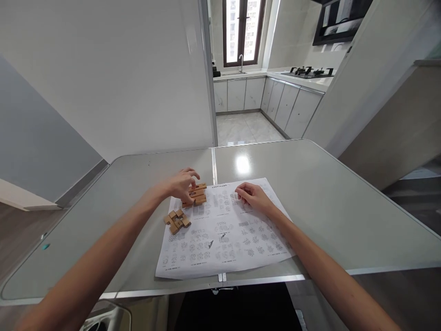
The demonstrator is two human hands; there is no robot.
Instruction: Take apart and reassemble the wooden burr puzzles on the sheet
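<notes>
A white instruction sheet (227, 234) printed with small diagrams lies on the grey table (310, 193). At its upper left sit a few stacked wooden puzzle pieces (198, 195). My left hand (181, 184) hovers over them, fingers curled and touching the top pieces. A second cluster of wooden pieces (177, 220) lies just below, at the sheet's left edge. My right hand (253, 195) rests on the upper right part of the sheet, fingers curled loosely with the fingertips pressed to the paper and nothing visible in them.
The table has a metal seam (213, 163) down its middle and rounded corners. Beyond it a doorway opens onto a kitchen with cabinets (275, 101), a sink and a stove (306, 72). A white wall stands at the left.
</notes>
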